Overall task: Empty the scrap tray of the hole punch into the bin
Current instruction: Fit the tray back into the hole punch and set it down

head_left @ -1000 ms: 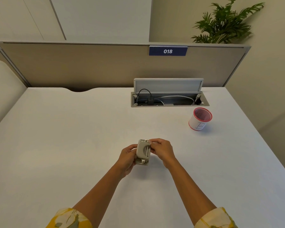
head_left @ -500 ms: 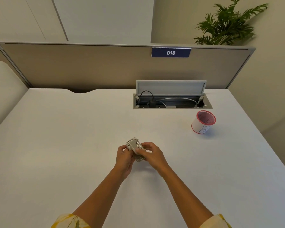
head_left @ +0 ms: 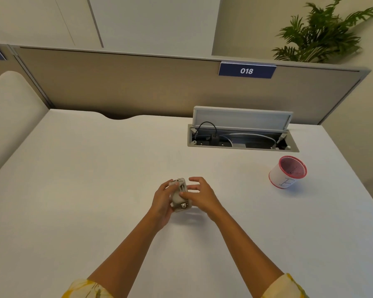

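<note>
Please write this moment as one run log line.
left hand: holds hole punch | right hand: fingers spread, thumb on it | bin: apart, right

Above the middle of the desk (head_left: 84, 190) the hole punch (head_left: 179, 195) sits between the left hand (head_left: 163, 200) and right hand (head_left: 199, 195), with the bin (head_left: 288, 172) well off to the right (standing on the desk) and the open cable box (head_left: 242, 139) behind, before the partition (head_left: 138, 87).

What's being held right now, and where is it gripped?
The hole punch, gripped along its left side by the left hand; the right hand has only its thumb on it, fingers spread.
</note>
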`<state>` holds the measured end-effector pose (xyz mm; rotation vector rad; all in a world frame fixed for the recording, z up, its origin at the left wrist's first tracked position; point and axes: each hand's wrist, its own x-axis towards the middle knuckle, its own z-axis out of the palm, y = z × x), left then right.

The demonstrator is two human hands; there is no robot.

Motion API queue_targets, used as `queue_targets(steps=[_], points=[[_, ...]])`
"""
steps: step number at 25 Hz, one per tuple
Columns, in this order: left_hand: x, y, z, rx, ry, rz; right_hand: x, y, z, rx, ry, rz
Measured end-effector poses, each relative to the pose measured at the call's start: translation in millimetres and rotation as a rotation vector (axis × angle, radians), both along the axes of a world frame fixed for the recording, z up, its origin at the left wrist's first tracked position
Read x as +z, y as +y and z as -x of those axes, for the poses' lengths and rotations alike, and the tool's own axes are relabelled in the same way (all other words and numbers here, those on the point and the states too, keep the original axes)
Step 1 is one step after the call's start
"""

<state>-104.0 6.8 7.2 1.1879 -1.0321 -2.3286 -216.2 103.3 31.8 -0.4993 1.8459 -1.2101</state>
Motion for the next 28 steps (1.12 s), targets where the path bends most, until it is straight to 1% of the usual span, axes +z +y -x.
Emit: queue_targets(steps=[2, 4, 7, 10, 11, 13, 15, 20, 22, 25, 28], points=[[-2.1, -13.8, 2.7, -0.024, 0.011, 0.032, 5.2, -18.9, 9.9, -0.004, -0.116, -0.006], [-0.6, -28.2, 8.8, 0.01, 0.021, 0.016, 8.8, -37.6, 18.1, 0.022, -0.146, -0.026], [2.0, -50.0, 22.7, 0.162, 0.012, -0.021, 4.7, -61.3, 20.6, 0.082, -0.12, -0.032], [0.2, -74.7, 38.5, 0.257, -0.013, -0.002, -6.2, -80.1, 17.0, 0.051, -0.11, 0.04], [-0.9, -82.4, 43.2, 0.264, -0.028, 0.011, -9.5, -86.2, 16.5, 0.041, -0.09, 0.072], [-5.8, -96.6, 51.4, 0.275, -0.065, 0.051, -17.3, -100.7, 18.5, 0.019, 0.032, 0.087], [-9.4, -106.9, 58.3, 0.267, -0.132, 0.123, -22.9, -115.2, 25.8, -0.019, 0.144, 0.057], [-17.9, -126.6, 66.7, 0.142, -0.323, 0.354, -33.5, -144.1, 45.4, -0.105, 0.229, 0.054], [-20.4, -134.0, 66.7, 0.106, -0.377, 0.444, -36.6, -152.9, 49.1, -0.099, 0.26, 0.071], [-27.3, -143.9, 65.0, 0.067, -0.466, 0.522, -41.1, -165.5, 52.4, -0.086, 0.277, 0.099], [-32.1, -152.5, 66.6, 0.02, -0.644, 0.677, -42.2, -176.5, 54.2, -0.054, 0.341, 0.091]])
